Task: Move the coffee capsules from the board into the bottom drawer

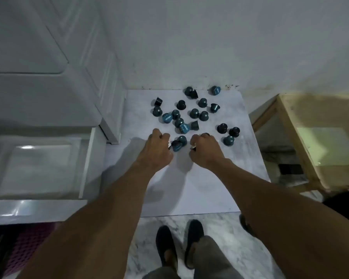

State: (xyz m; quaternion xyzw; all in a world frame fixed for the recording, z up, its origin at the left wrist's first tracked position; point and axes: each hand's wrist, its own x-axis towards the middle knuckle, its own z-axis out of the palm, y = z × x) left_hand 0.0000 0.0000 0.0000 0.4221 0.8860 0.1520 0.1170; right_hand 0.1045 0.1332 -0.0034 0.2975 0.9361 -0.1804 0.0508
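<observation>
Several dark blue-green coffee capsules [194,113] lie scattered over the far half of a white board [199,190] on the floor. My left hand [156,149] is curled over the board's near-middle, its fingers closed around a capsule whose foil edge shows at the fingertips. My right hand [205,151] is likewise closed around a capsule, with a dark rim peeking above the knuckles. Two capsules [178,142] lie between the hands. The open bottom drawer [85,164] of a white cabinet stands to the left, its inside pale and glossy.
The white cabinet [48,77] rises at the left beside the board. A wooden frame with a glass pane [310,141] stands at the right. A pink perforated mat [28,242] lies at the bottom left. My feet in dark shoes [179,244] stand on the marble floor.
</observation>
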